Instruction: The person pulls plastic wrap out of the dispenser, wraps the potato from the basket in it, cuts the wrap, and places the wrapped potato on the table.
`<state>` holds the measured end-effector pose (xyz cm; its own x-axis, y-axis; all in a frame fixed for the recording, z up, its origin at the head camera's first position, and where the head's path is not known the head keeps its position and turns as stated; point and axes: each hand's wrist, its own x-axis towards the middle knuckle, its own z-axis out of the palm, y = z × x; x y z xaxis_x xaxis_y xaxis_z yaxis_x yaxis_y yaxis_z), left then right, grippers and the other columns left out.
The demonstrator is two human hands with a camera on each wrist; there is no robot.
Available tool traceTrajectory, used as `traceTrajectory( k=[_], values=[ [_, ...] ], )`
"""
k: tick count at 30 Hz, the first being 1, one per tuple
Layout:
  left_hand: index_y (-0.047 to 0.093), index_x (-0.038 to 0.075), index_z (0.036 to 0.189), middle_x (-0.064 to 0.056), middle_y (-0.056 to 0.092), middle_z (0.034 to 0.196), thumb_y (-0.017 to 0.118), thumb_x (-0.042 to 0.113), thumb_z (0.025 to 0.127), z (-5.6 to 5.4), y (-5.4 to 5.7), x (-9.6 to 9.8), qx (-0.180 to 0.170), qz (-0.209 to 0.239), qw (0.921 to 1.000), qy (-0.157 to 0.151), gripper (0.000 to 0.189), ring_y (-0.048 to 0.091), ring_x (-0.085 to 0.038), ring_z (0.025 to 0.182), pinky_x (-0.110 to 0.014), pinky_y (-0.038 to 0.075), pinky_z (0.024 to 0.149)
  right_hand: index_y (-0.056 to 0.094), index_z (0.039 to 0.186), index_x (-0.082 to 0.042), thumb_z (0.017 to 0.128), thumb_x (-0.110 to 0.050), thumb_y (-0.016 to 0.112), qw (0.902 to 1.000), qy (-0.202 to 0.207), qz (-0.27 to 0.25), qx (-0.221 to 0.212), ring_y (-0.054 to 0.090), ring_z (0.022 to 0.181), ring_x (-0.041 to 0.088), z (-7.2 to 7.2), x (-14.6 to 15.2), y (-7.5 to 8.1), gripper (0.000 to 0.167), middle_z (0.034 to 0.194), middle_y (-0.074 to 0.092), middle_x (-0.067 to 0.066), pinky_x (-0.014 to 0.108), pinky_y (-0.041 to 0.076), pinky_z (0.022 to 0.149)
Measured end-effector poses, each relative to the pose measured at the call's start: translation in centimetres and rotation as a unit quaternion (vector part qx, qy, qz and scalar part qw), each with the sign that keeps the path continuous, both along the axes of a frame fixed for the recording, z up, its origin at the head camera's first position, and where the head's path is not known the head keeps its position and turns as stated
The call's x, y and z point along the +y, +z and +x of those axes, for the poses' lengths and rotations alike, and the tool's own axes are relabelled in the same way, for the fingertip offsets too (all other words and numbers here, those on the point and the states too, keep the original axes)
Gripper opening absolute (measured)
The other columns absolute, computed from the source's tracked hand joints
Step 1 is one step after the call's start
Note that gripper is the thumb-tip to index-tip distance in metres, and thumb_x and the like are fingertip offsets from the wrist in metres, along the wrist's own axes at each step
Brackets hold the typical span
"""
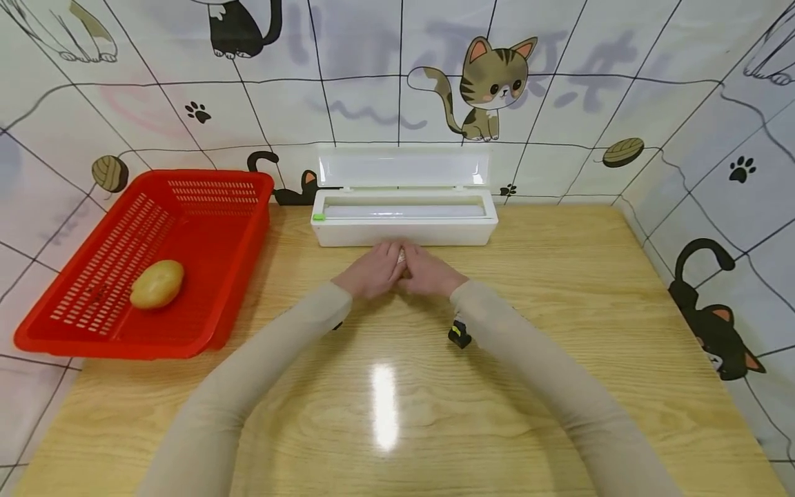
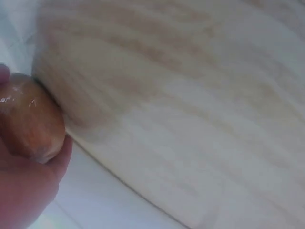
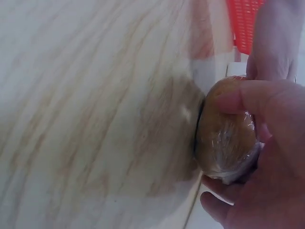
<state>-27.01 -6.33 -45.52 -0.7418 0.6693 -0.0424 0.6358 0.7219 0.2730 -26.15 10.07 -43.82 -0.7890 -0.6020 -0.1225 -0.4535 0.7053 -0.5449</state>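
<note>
Both hands meet near the front of a white cling film dispenser (image 1: 404, 232) and hold a potato (image 3: 224, 129) wrapped in clear film. My left hand (image 1: 375, 269) grips it from the left, and the left wrist view shows the shiny potato (image 2: 33, 119) between thumb and fingers. From the other side my right hand (image 1: 430, 271) holds it, the thumb lying across the film in the right wrist view. Seen from the head, the hands hide nearly all of the potato. The dispenser's lid (image 1: 404, 168) stands raised, with a white roll (image 1: 404, 211) inside.
On the left stands a red plastic basket (image 1: 211, 304) holding an unwrapped potato (image 1: 158, 284). The wooden table (image 1: 528, 414) meets cat-patterned walls at the back and right. A small green piece (image 1: 319, 217) sits at the dispenser's left end.
</note>
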Motion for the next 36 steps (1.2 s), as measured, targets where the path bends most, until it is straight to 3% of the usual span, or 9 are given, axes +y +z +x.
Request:
traceTrajectory(
  k=[8, 11, 14, 17, 20, 22, 26, 32, 36],
  values=[
    [0.012, -0.012, 0.148, -0.030, 0.020, 0.151, 0.026, 0.023, 0.107, -0.5, 0.6, 0.0, -0.089, 0.034, 0.9954, -0.005, 0.056, 0.018, -0.040, 0.140, -0.043, 0.013, 0.114, -0.007, 0.146, 0.014, 0.093, -0.019, 0.061, 0.9961, 0.002, -0.024, -0.085, 0.012, 0.143, 0.035, -0.2, 1.1, 0.7, 0.092, 0.155, 0.002, 0.029, 0.037, 0.011, 0.114],
    [0.010, -0.007, 0.150, -0.027, 0.018, 0.153, 0.026, 0.033, 0.107, -0.3, 0.5, 0.2, -0.081, 0.016, 0.9966, 0.004, 0.061, 0.016, -0.038, 0.142, -0.042, 0.013, 0.115, -0.004, 0.147, 0.013, 0.093, -0.015, 0.058, 0.9938, 0.003, -0.038, -0.104, 0.023, 0.140, 0.037, -0.5, 2.0, 1.0, 0.087, 0.154, 0.010, 0.030, 0.040, 0.018, 0.113],
    [0.015, -0.006, 0.150, -0.027, 0.023, 0.151, 0.029, 0.040, 0.105, -0.3, 0.3, 0.6, -0.053, -0.009, 0.9986, 0.005, 0.066, 0.021, -0.037, 0.140, -0.041, 0.016, 0.114, 0.007, 0.146, 0.013, 0.085, 0.000, 0.058, 0.9946, 0.006, -0.055, -0.087, 0.036, 0.132, 0.039, -0.3, 2.2, 1.0, 0.081, 0.148, 0.026, 0.034, 0.043, 0.025, 0.111],
    [0.019, -0.005, 0.149, -0.025, 0.028, 0.149, 0.033, 0.041, 0.104, -0.3, 0.2, 0.6, -0.034, -0.021, 0.9992, 0.005, 0.066, 0.025, -0.037, 0.139, -0.044, 0.021, 0.113, 0.005, 0.145, 0.016, 0.080, 0.003, 0.058, 0.9964, 0.015, -0.050, -0.067, 0.030, 0.134, 0.041, 0.0, 1.8, 0.5, 0.084, 0.147, 0.021, 0.037, 0.043, 0.022, 0.112],
    [0.018, -0.004, 0.149, -0.024, 0.027, 0.150, 0.032, 0.041, 0.105, -0.4, 0.3, 0.3, -0.053, -0.010, 0.9985, 0.011, 0.065, 0.025, -0.036, 0.139, -0.051, 0.024, 0.110, -0.001, 0.145, 0.017, 0.083, -0.001, 0.057, 0.9968, 0.010, -0.045, -0.066, 0.014, 0.140, 0.042, 0.4, 1.2, 0.0, 0.087, 0.149, 0.010, 0.038, 0.044, 0.015, 0.113],
    [0.016, -0.008, 0.148, -0.026, 0.025, 0.150, 0.034, 0.036, 0.105, -0.5, 0.4, -0.1, -0.079, 0.039, 0.9961, 0.004, 0.064, 0.023, -0.037, 0.139, -0.052, 0.023, 0.110, -0.006, 0.145, 0.015, 0.086, -0.004, 0.057, 0.9962, -0.003, -0.051, -0.071, 0.008, 0.142, 0.041, 0.5, 0.8, 0.0, 0.089, 0.151, 0.004, 0.036, 0.043, 0.013, 0.114],
    [0.004, -0.013, 0.147, -0.030, 0.010, 0.154, 0.035, 0.024, 0.106, -0.6, 0.8, -1.2, -0.145, 0.133, 0.9804, -0.013, 0.064, 0.009, -0.037, 0.143, -0.045, 0.009, 0.115, -0.006, 0.147, 0.011, 0.087, -0.008, 0.057, 0.9940, -0.023, -0.076, -0.075, 0.007, 0.143, 0.035, 0.5, 0.4, -0.1, 0.089, 0.154, 0.003, 0.030, 0.041, 0.012, 0.114],
    [0.001, -0.008, 0.150, -0.025, 0.004, 0.157, 0.028, 0.027, 0.107, -0.3, 0.3, -2.1, -0.107, 0.069, 0.9913, -0.035, 0.062, 0.003, -0.032, 0.145, -0.037, 0.004, 0.115, 0.008, 0.146, 0.014, 0.080, -0.018, 0.069, 0.9978, -0.034, -0.055, -0.018, 0.018, 0.141, 0.037, 0.3, -0.2, -0.7, 0.096, 0.152, 0.017, 0.030, 0.042, 0.014, 0.114],
    [0.004, -0.007, 0.150, -0.024, 0.008, 0.156, 0.029, 0.028, 0.107, -0.4, 0.1, -2.0, -0.117, 0.101, 0.9873, -0.035, 0.061, 0.007, -0.033, 0.144, -0.038, 0.006, 0.115, 0.014, 0.148, 0.009, 0.075, -0.026, 0.077, 0.9978, -0.064, 0.007, 0.015, 0.023, 0.140, 0.036, 0.3, -0.5, -1.2, 0.102, 0.152, 0.023, 0.024, 0.053, 0.019, 0.111]
  ],
)
